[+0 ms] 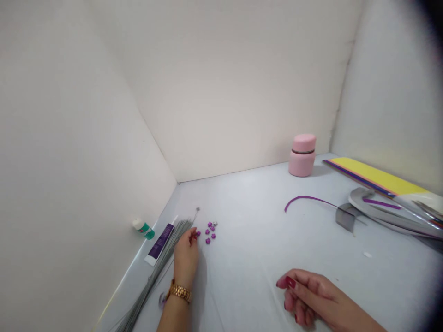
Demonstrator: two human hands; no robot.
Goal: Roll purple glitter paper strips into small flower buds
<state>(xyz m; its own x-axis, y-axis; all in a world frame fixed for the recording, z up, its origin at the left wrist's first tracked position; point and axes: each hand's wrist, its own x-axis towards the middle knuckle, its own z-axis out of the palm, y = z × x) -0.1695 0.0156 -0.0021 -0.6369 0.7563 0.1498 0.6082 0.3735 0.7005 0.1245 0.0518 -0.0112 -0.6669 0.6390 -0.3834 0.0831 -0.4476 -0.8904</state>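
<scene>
At the left of the table, my left hand (187, 249), wearing a gold watch (180, 292), has its fingertips closed on a small purple star (198, 234). Several more purple stars (208, 232) lie just right of it, with a small silvery piece (215, 223) among them. Beneath and left of that hand runs a bundle of thin grey-green wires (155, 276). One wire ends in a small coiled head (198, 209) beyond the fingers. My right hand (311, 297) hovers at the lower right, fingers loosely curled and apart, holding nothing.
Beside the wires lie a purple tube (161, 243) and a white-and-green glue bottle (143, 228). A pink jar (302, 155) stands at the back. On the right are a purple paper strip (309, 198), coiled grey strips (360, 205) and yellow sheets (377, 175). White walls enclose the table.
</scene>
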